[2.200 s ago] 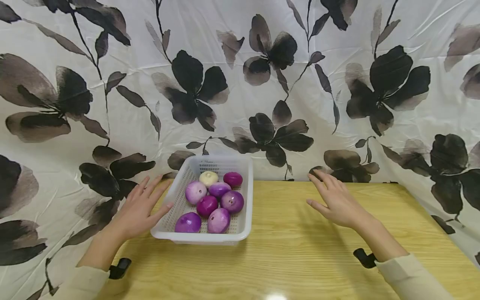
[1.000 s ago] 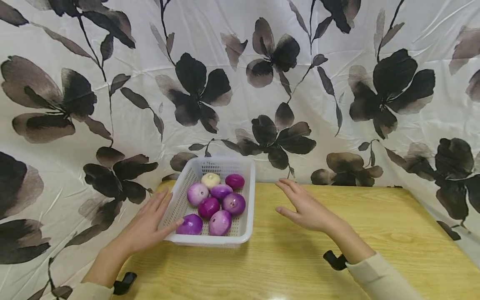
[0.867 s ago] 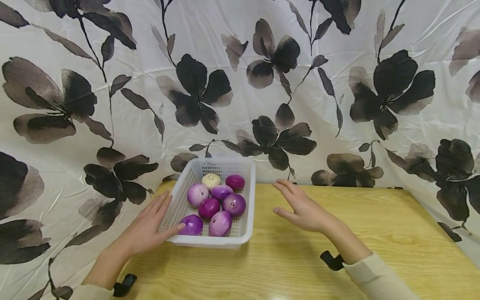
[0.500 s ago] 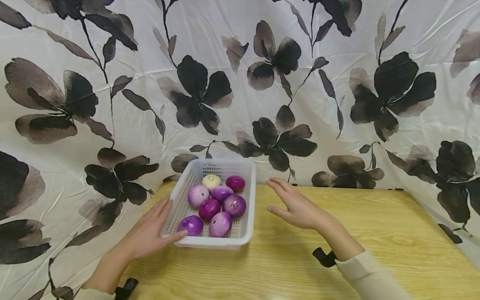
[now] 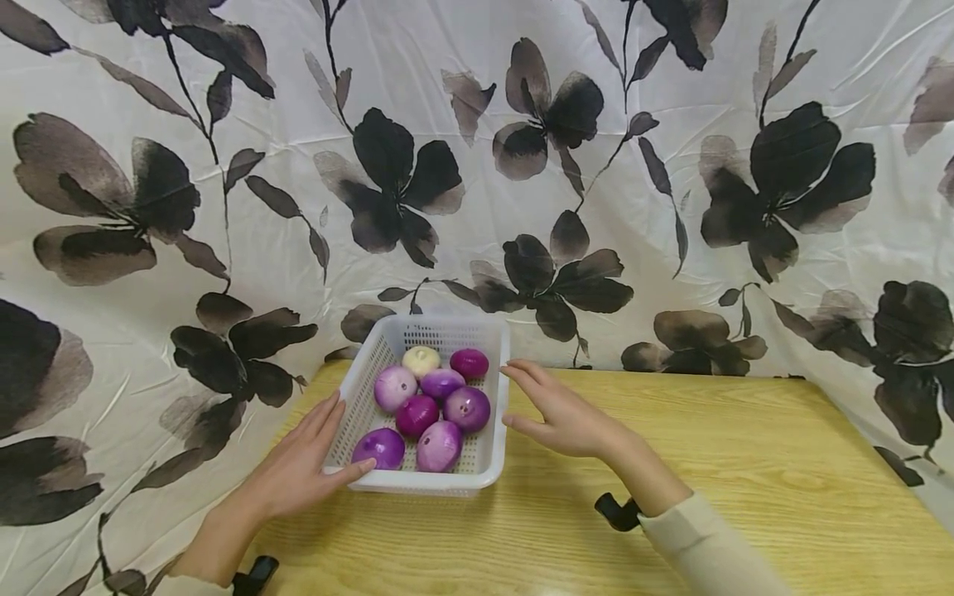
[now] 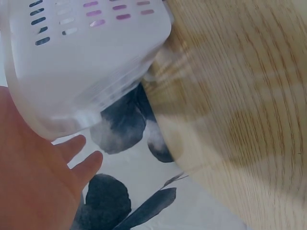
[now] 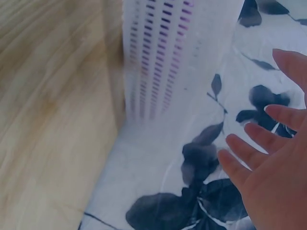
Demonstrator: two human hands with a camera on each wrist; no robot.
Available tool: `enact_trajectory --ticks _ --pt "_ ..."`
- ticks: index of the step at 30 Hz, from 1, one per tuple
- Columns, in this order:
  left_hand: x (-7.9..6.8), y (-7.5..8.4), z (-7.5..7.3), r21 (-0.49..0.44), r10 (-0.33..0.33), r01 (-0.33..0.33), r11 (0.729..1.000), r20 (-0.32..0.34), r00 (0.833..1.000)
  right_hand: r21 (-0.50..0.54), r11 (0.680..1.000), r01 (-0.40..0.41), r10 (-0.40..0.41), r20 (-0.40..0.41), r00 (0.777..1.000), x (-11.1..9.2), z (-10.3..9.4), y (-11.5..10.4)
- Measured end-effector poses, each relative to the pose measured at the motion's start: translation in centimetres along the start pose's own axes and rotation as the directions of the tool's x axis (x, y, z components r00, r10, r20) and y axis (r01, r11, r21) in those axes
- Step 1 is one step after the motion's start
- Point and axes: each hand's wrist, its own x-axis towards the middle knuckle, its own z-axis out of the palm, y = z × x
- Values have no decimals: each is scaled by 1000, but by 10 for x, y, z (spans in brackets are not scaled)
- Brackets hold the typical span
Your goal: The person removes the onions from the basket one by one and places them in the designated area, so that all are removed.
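Observation:
A white slotted plastic basket [image 5: 417,480] stands on the table, holding several purple onions [image 5: 440,447] and one pale onion [image 5: 421,362] at its back. Along the basket's left side lies my left hand [image 5: 286,476], its fingers straight and its thumb over the front left corner of the rim. In the left wrist view, the hand's fingers [image 6: 72,148] are partly hidden behind the basket wall [image 6: 72,72]. My right hand [image 5: 562,414] is spread at the right rim, fingertips right by it. The right wrist view has those fingers [image 7: 235,165] extended, with a gap to the basket wall [image 7: 158,62].
The wooden table [image 5: 708,472] extends to the right and front of the basket. A white cloth with dark flowers [image 5: 462,50] hangs behind the table and along both sides. Each wrist wears a small black camera mount [image 5: 619,511].
My right hand has moved left, from well off the basket to its right rim. My left hand has come in against the left side, thumb now over the rim. The basket and onions stay put.

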Motion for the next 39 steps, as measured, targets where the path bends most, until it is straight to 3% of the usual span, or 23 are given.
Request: enact_trajectory --ticks 16,26,32,39 --pt "0 0 2 -39 -29 29 999 13 999 37 995 90 -91 35 995 26 30 -13" --pt "4 1 0 -40 -48 50 998 52 997 50 997 62 -67 117 991 42 45 -22" --pt "5 3 0 -37 -50 52 998 55 997 -29 998 56 -51 163 985 54 58 -29" --pt "6 2 1 -26 -59 60 998 54 997 -216 974 70 -29 189 982 65 69 -41"
